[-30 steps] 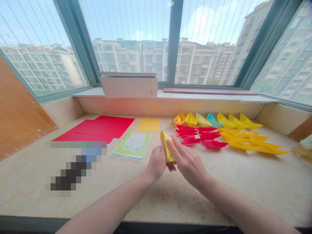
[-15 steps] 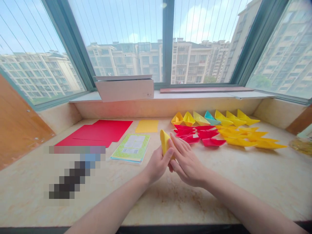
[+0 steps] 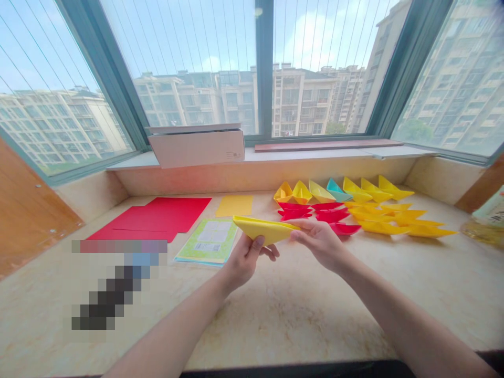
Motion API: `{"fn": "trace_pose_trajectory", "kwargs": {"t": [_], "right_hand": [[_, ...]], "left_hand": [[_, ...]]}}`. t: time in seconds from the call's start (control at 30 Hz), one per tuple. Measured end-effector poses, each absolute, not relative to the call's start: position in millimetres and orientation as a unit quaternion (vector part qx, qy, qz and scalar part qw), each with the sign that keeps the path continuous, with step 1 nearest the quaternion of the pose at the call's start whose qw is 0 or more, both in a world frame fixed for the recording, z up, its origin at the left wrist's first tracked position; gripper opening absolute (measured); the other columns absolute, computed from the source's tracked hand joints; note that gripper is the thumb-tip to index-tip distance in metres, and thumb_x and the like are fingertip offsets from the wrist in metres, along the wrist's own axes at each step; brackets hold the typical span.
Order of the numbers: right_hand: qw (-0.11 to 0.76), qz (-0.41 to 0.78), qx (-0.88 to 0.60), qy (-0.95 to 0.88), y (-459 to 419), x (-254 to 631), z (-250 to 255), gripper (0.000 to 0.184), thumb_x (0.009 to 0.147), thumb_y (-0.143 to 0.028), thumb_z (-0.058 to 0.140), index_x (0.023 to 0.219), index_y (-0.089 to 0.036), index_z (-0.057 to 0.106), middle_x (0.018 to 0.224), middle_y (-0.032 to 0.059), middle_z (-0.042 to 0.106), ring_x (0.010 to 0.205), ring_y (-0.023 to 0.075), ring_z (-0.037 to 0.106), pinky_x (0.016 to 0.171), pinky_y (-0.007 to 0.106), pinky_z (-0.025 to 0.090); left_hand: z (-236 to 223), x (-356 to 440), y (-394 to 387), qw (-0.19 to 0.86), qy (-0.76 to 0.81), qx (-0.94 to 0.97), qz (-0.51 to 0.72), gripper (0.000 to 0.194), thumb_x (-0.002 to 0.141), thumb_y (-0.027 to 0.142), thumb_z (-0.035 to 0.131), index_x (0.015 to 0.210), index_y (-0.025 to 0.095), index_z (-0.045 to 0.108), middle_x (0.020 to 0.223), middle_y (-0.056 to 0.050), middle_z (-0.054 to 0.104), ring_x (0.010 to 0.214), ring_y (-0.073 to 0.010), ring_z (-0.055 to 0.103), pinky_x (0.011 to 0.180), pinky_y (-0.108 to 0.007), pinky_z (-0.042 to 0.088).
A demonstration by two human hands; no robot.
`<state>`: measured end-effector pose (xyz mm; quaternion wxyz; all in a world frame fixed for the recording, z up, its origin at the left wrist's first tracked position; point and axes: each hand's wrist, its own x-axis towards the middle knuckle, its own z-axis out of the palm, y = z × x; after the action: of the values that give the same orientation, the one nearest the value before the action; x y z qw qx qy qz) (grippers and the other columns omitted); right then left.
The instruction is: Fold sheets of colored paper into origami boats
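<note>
A folded yellow paper boat is held up above the counter, its long top edge lying nearly level. My left hand grips it from below, thumb on the near face and the other fingers behind. With thumb and fingers, my right hand pinches the boat's right tip. Behind my hands stand finished paper boats: red boats, a row of yellow boats with one blue boat among them, and more yellow boats at the right. My right hand partly hides the nearest red ones.
Red paper sheets and a yellow sheet lie on the counter. A green-covered paper pack sits left of my hands. A white box rests on the window ledge. A blurred-out object lies at left, a clear container at right.
The yellow boat has turned from upright between my palms to lying lengthwise. My right hand has moved right, from pressing against it to pinching its right tip.
</note>
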<state>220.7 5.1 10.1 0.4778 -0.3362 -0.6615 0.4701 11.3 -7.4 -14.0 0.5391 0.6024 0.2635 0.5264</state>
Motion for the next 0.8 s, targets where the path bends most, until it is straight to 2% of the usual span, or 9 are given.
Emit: {"fn": "trace_pose_trajectory", "kwargs": {"t": [0.1, 0.23, 0.33, 0.4, 0.53, 0.63, 0.8], "right_hand": [[0.476, 0.47, -0.347, -0.658, 5, 220, 9, 0.037, 0.08, -0.046, 0.074, 0.108, -0.021, 0.076, 0.097, 0.0081, 0.077, 0.092, 0.0244, 0.071, 0.083, 0.038, 0.056], [0.482, 0.417, -0.371, -0.675, 3, 218, 6, 0.035, 0.085, -0.047, 0.068, 0.107, -0.021, 0.077, 0.088, 0.0068, 0.078, 0.085, 0.0238, 0.071, 0.078, 0.037, 0.056], [0.492, 0.38, -0.384, -0.682, -1, 217, 5, 0.038, 0.087, -0.045, 0.066, 0.117, -0.022, 0.072, 0.089, 0.006, 0.077, 0.082, 0.0234, 0.07, 0.074, 0.037, 0.056], [0.487, 0.366, -0.387, -0.692, -3, 215, 4, 0.044, 0.088, -0.041, 0.065, 0.128, -0.023, 0.065, 0.093, 0.0057, 0.076, 0.086, 0.0239, 0.07, 0.078, 0.039, 0.056], [0.487, 0.374, -0.371, -0.697, -4, 214, 0, 0.048, 0.094, -0.035, 0.057, 0.139, -0.022, 0.054, 0.097, 0.007, 0.076, 0.092, 0.0231, 0.069, 0.086, 0.043, 0.054], [0.5, 0.415, -0.355, -0.672, -2, 212, 0, 0.046, 0.093, -0.033, 0.055, 0.137, -0.019, 0.056, 0.097, 0.0078, 0.076, 0.091, 0.0215, 0.07, 0.085, 0.041, 0.055], [0.538, 0.465, -0.339, -0.616, -1, 205, 7, 0.038, 0.088, -0.025, 0.055, 0.123, -0.016, 0.067, 0.094, 0.0068, 0.076, 0.082, 0.0182, 0.071, 0.078, 0.036, 0.058]], "left_hand": [[-14, 10, -10, 0.549, 0.256, 0.606, 0.515, 0.035, 0.094, 0.045, 0.056, 0.11, 0.014, 0.055, 0.102, -0.012, 0.065, 0.076, -0.0202, 0.069, 0.066, -0.035, 0.057], [-11, 13, -13, 0.599, 0.247, 0.572, 0.504, 0.036, 0.095, 0.045, 0.054, 0.114, 0.014, 0.051, 0.103, -0.013, 0.068, 0.073, -0.0185, 0.07, 0.063, -0.031, 0.056], [-8, 18, -12, 0.635, 0.263, 0.52, 0.507, 0.036, 0.096, 0.047, 0.051, 0.11, 0.015, 0.049, 0.091, -0.011, 0.071, 0.056, -0.0141, 0.066, 0.049, -0.024, 0.049], [-7, 21, -12, 0.647, 0.279, 0.494, 0.51, 0.038, 0.095, 0.05, 0.05, 0.108, 0.014, 0.049, 0.085, -0.009, 0.072, 0.047, -0.0118, 0.062, 0.041, -0.021, 0.043], [-6, 23, -11, 0.653, 0.29, 0.474, 0.514, 0.041, 0.093, 0.053, 0.051, 0.106, 0.014, 0.05, 0.082, -0.008, 0.072, 0.041, -0.0101, 0.059, 0.035, -0.019, 0.037], [-5, 23, -13, 0.654, 0.288, 0.475, 0.513, 0.038, 0.094, 0.05, 0.051, 0.105, 0.014, 0.051, 0.083, -0.008, 0.072, 0.042, -0.0098, 0.059, 0.035, -0.018, 0.037], [-1, 23, -17, 0.647, 0.288, 0.492, 0.506, 0.038, 0.092, 0.049, 0.056, 0.105, 0.013, 0.054, 0.086, -0.011, 0.073, 0.044, -0.0112, 0.06, 0.036, -0.02, 0.04]]}}
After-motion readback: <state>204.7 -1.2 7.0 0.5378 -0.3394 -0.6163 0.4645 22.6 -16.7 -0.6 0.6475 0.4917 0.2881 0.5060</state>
